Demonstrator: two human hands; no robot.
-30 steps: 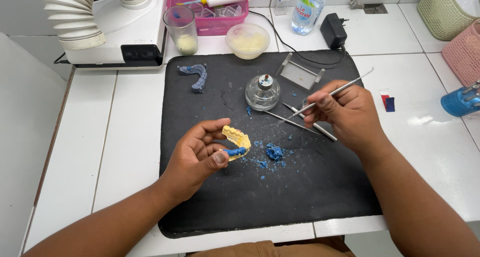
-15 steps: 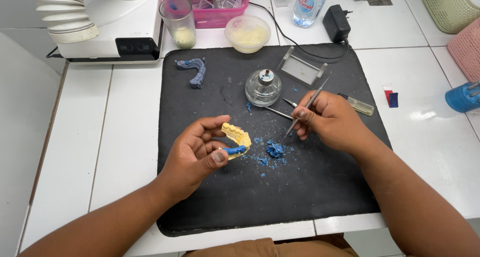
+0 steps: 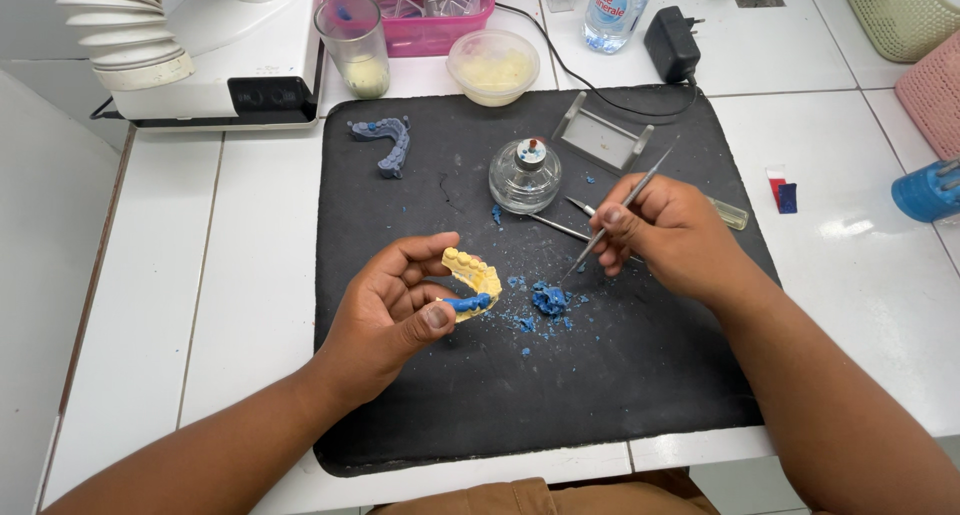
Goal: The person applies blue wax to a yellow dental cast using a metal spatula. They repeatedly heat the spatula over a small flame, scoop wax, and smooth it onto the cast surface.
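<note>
My left hand (image 3: pixel 392 310) holds a yellow dental cast (image 3: pixel 472 273) with a strip of blue wax (image 3: pixel 468 302) on it, just above the black mat (image 3: pixel 620 395). My right hand (image 3: pixel 668 233) grips a thin metal carving tool (image 3: pixel 618 213) like a pen, its tip pointing down-left toward a clump of blue wax crumbs (image 3: pixel 548 299) on the mat. The tool's tip is a short way to the right of the cast and does not touch it.
A glass spirit lamp (image 3: pixel 525 173), loose metal instruments (image 3: pixel 556 227) and a metal stand (image 3: pixel 603 135) lie on the mat behind my hands. A blue-grey wax arch (image 3: pixel 384 141) rests at its far left. Beyond are a glass cup (image 3: pixel 354 43), plastic bowl (image 3: pixel 493 67), pink tray (image 3: pixel 420 15), bottle (image 3: pixel 615 10) and a white extraction unit (image 3: pixel 210 55).
My right hand has come down and left from beside the lamp, swinging the tool from nearly level to a steep pen grip over the crumbs. My left hand and the cast stayed put.
</note>
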